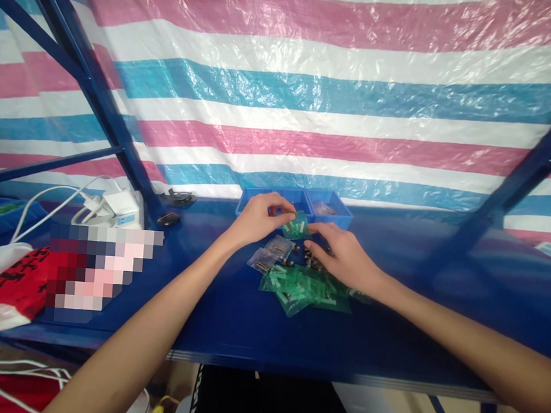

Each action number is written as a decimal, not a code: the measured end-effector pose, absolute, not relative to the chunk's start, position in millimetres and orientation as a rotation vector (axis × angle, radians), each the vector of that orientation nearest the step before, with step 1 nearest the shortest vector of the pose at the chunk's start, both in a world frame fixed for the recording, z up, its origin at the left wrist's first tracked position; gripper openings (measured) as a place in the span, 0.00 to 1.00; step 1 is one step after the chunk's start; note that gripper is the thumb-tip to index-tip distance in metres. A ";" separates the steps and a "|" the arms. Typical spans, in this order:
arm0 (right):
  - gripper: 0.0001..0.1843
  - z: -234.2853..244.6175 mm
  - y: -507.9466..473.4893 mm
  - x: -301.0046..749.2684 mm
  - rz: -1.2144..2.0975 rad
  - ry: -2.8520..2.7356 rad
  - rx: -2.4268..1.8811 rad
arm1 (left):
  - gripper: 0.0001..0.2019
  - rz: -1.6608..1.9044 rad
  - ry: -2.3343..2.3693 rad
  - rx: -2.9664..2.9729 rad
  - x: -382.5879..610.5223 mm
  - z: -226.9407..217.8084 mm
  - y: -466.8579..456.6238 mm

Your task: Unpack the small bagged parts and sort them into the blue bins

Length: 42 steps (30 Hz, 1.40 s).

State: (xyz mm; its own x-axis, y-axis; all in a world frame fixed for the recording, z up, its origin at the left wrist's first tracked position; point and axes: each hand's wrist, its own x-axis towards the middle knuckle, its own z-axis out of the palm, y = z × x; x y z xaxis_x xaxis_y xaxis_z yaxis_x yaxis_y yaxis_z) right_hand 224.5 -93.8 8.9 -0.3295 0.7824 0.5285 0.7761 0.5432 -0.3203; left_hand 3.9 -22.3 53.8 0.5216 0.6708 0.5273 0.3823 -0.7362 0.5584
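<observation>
My left hand (259, 218) pinches a small green plastic bag (295, 226) at its top, just in front of a blue bin (257, 200). My right hand (342, 255) reaches toward the same bag from the right, with its fingers curled over small dark metal parts (306, 254) lying loose on the blue table (230, 316). A heap of green bags (305, 289) lies under and in front of my right hand. Two clear bags with small parts (271, 254) lie to the left of the heap.
Two blue bins (327, 207) stand side by side at the back. White chargers and cables (110, 209) and a black object (168, 219) lie at the left. A red and white bag (0, 288) hangs off the left edge. Blue frame struts (99, 93) rise on both sides.
</observation>
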 end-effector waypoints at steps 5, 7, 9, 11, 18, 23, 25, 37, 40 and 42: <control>0.10 14.0 -95.5 223.1 -0.047 -2.049 -1.219 | 0.07 1.126 0.799 2.350 16.2 50.0 -31.7; 0.12 17.3 -95.6 223.8 0.029 -2.006 -1.248 | 0.08 1.128 0.795 2.344 20.0 44.5 -33.2; 0.13 20.6 -95.3 224.8 0.179 -1.945 -1.286 | 0.09 1.119 0.793 2.390 21.4 37.2 -33.2; 0.15 23.1 -94.2 226.0 0.333 -1.879 -1.303 | 0.12 1.097 0.786 2.505 21.5 30.2 -33.4; 0.16 24.1 -88.8 229.7 0.590 -1.675 -1.231 | 0.21 1.012 0.780 2.751 22.4 25.7 -39.3; 0.19 25.4 -91.1 228.9 0.587 -1.653 -1.178 | 0.12 1.030 0.766 2.639 23.8 26.0 -35.4; 0.19 26.4 -94.1 227.1 0.535 -1.702 -1.172 | 0.10 1.039 0.749 2.580 24.2 24.8 -33.4; 0.17 29.2 -104.4 225.2 0.084 -1.984 -1.103 | 0.05 1.267 0.815 2.588 25.1 23.7 -35.9; 0.16 30.3 -105.0 225.8 -0.024 -2.017 -1.084 | 0.04 1.215 0.775 2.629 26.3 25.3 -38.8; 0.14 30.4 -105.0 225.6 -0.064 -2.034 -1.079 | 0.03 1.177 0.747 2.666 26.5 26.0 -39.9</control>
